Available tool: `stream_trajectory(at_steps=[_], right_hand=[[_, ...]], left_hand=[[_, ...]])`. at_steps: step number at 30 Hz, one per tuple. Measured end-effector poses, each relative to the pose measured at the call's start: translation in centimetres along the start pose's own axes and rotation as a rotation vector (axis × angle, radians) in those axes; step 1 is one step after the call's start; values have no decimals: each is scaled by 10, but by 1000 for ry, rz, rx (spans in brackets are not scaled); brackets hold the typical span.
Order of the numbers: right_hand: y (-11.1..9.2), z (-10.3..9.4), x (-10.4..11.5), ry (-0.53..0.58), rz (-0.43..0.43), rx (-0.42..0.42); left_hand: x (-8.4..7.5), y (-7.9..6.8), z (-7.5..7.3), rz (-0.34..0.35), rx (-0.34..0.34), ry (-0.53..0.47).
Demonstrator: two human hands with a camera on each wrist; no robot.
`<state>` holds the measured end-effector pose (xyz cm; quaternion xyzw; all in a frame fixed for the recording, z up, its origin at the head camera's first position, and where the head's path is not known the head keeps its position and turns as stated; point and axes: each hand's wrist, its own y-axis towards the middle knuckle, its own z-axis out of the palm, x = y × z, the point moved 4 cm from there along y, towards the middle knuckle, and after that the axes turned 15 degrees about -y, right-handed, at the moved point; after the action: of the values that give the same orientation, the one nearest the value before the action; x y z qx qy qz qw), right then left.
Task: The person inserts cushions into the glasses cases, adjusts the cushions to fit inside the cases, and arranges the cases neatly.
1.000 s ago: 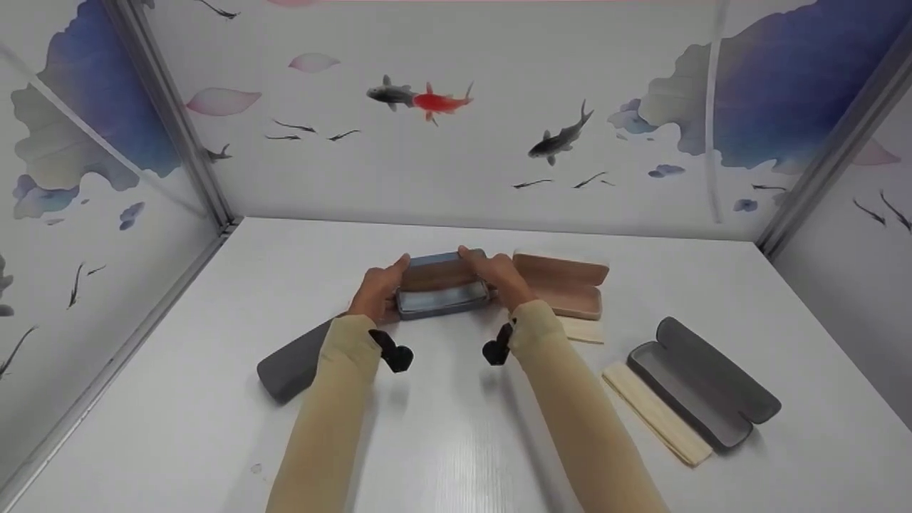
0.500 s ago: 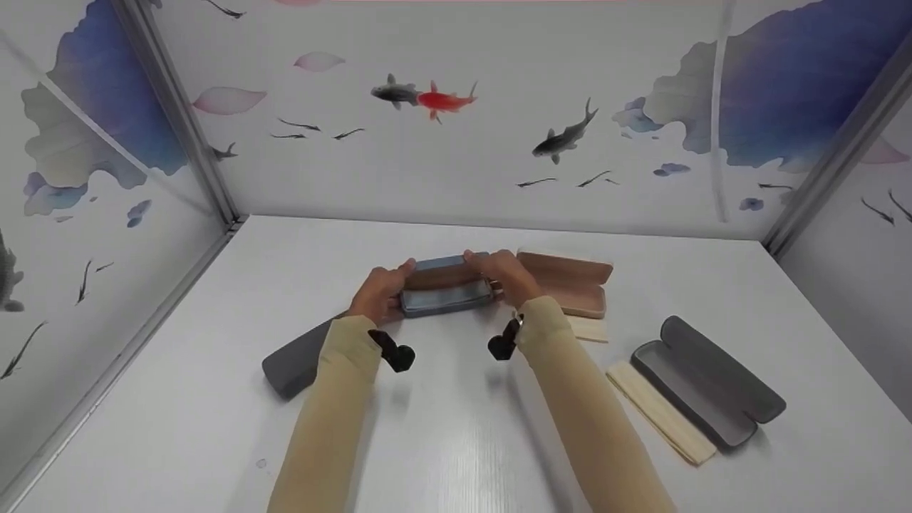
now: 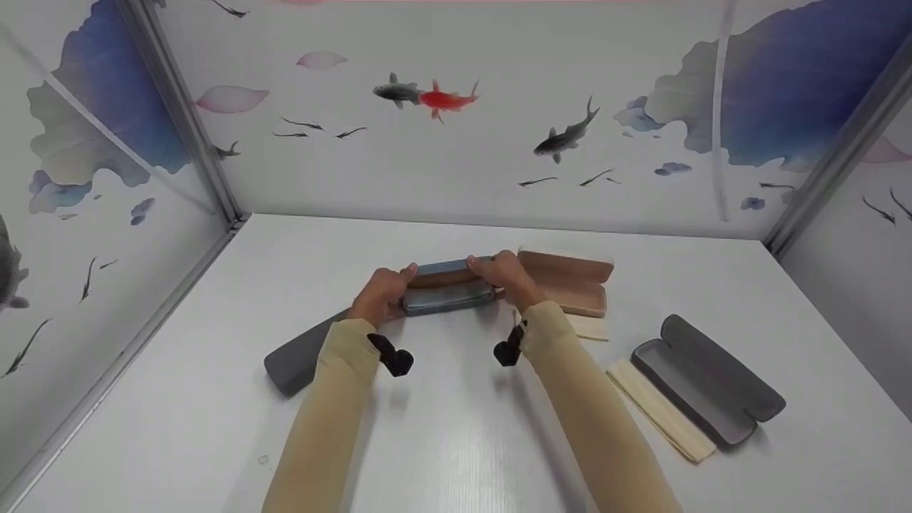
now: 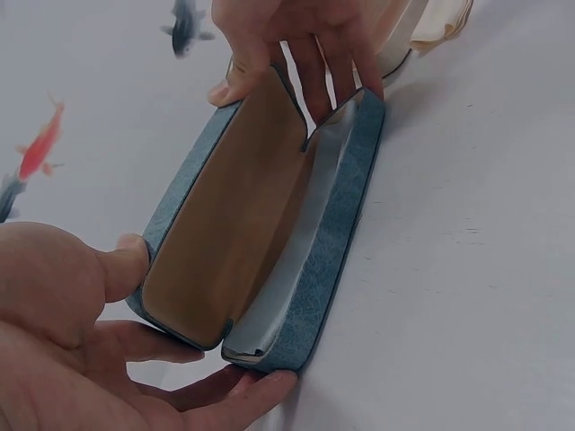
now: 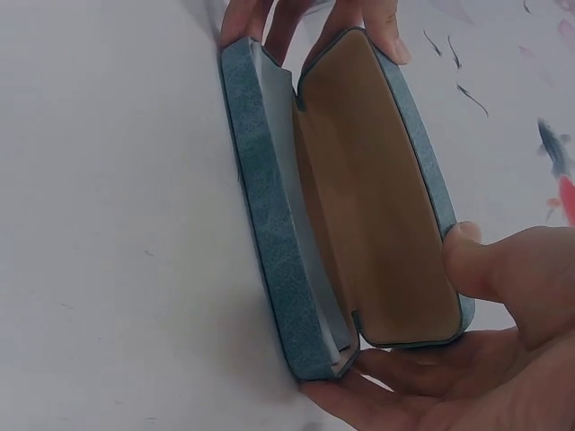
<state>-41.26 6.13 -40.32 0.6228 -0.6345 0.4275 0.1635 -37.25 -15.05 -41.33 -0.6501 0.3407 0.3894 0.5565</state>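
Note:
Between both hands is a blue glasses case (image 3: 449, 308), its hinged lid partly raised over the base. The lid's brown lining (image 4: 229, 202) shows in the left wrist view. Light-blue folded cloth (image 5: 310, 242) lies along the inside of the base. My left hand (image 3: 381, 293) grips the left end, thumb (image 4: 126, 269) on the lid's edge and fingers under the base. At the opposite end my right hand (image 3: 509, 276) holds it the same way, thumb (image 5: 467, 256) on the lid's rim.
Behind the right hand stands an open tan glasses case (image 3: 570, 293), a cream cloth (image 3: 590, 328) before it. Farther right are an open grey case (image 3: 691, 392) and a folded cream cloth (image 3: 659, 410). A closed dark grey case (image 3: 299, 358) lies beside the left forearm.
The blue case's lid has tipped lower over its base, and the cloth inside looks more shaded. Both hands keep their hold on the ends; the view has shifted slightly.

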Motion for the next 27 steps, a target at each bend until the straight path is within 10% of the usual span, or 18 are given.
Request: stream_trajectory(at_steps=[27], right_hand=[[5, 7, -13, -141, -68, -51]], left_hand=[[12, -2, -3, 195, 21, 130]])
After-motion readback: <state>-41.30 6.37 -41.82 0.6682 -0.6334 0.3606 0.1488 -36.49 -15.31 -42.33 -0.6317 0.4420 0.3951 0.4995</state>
